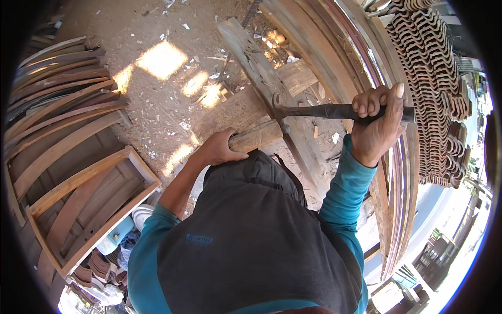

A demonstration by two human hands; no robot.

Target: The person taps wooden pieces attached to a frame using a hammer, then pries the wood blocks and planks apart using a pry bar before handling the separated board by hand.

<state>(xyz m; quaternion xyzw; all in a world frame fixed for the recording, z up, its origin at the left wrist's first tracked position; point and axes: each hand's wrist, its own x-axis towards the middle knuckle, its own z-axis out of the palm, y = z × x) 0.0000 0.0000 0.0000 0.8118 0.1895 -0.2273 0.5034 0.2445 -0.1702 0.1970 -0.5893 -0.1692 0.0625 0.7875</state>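
A hammer point(321, 111) is in my right hand point(377, 125), whose fingers wrap round the dark end of its handle. Its metal head is at the far end of a short wooden block point(257, 136); whether the two touch, I cannot tell. My left hand point(215, 147) grips the block's near end, thumb on the near side and fingers beyond. Beyond the block, a long weathered plank point(308, 157) slants from upper left to lower right, passing beneath the hammer. A wide board point(225, 116) lies crosswise beyond my left hand.
Long boards point(314, 39) stand stacked on the right, beside piled wavy clay tiles point(426, 99). At left are many leaning planks point(63, 99) and a wooden frame point(78, 184). Wood chips litter the sunlit dirt floor point(151, 104). A blue container point(117, 234) is at lower left.
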